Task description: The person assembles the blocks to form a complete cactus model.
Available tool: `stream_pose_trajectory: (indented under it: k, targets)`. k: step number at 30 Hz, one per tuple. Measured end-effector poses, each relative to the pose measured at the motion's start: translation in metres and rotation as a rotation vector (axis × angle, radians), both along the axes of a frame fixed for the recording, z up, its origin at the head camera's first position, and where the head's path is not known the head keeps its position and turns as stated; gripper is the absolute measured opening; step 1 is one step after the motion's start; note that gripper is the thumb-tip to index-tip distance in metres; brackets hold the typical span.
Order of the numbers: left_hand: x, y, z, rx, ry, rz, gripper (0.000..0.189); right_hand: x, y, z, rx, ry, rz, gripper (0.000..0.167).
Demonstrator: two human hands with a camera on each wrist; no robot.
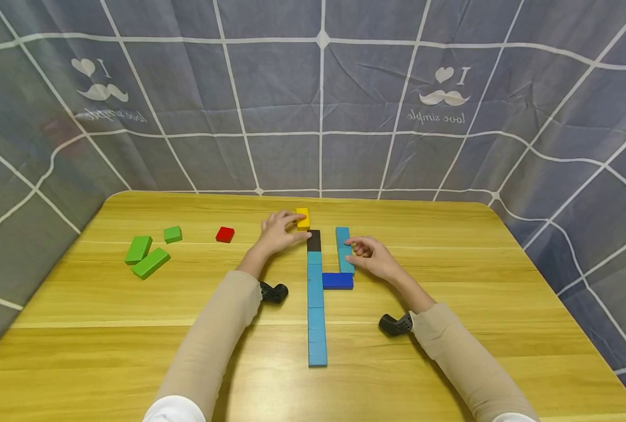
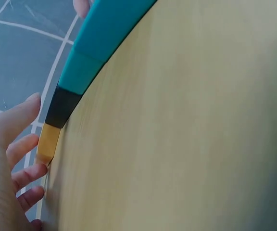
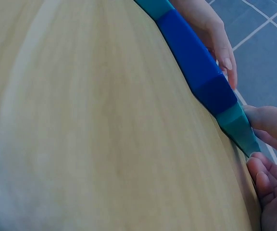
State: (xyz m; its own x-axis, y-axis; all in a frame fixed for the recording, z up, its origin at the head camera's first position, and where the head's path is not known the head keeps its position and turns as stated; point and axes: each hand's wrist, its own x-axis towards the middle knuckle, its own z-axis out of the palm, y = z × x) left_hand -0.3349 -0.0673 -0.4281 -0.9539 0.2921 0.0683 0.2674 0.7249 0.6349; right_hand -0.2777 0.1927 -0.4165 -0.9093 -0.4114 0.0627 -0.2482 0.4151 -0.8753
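Observation:
My left hand (image 1: 278, 233) reaches in from the left, its index finger across the yellow block (image 1: 302, 223) and its thumb tip at the edge of the black block (image 1: 314, 241). The yellow block meets the far end of the black one, which heads a column of light blue blocks (image 1: 316, 337). My right hand (image 1: 377, 258) has its index finger and thumb at the right side of two light blue blocks (image 1: 343, 237) set end to end; its other fingers bend loosely. A dark blue block (image 1: 337, 281) joins the column's right side, its far edge close to that pair.
Several green blocks (image 1: 150, 263) lie at the left of the wooden table (image 1: 424, 375), with a red block (image 1: 225, 235) between them and my left hand. A grey curtain (image 1: 366, 76) with white lines hangs behind the table's far edge. Black wrist devices (image 1: 395, 324) sit at both sleeves.

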Motion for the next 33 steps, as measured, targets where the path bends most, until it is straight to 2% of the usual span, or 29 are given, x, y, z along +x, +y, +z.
stream_pose_trajectory:
  k: [4, 11, 13, 21, 33]
  targets:
    - [0.001, 0.005, 0.001, -0.022, 0.006, -0.019, 0.061, 0.005, -0.003, 0.009, -0.005, -0.011, -0.002, 0.036]
    - [0.0, 0.012, -0.001, -0.037, 0.012, -0.06, 0.061, -0.009, 0.004, -0.014, 0.016, -0.001, -0.017, 0.036]
    - [0.0, 0.012, -0.002, -0.034, 0.01, -0.063, 0.06, -0.01, 0.004, -0.016, 0.014, 0.003, -0.017, 0.035]
    - [0.001, 0.012, -0.001, -0.036, 0.016, -0.098, 0.06, -0.01, 0.005, -0.017, 0.003, 0.007, -0.018, 0.038]
    - [0.003, 0.013, 0.0, -0.043, 0.018, -0.107, 0.059, -0.01, 0.005, -0.017, 0.02, 0.014, -0.031, 0.034]
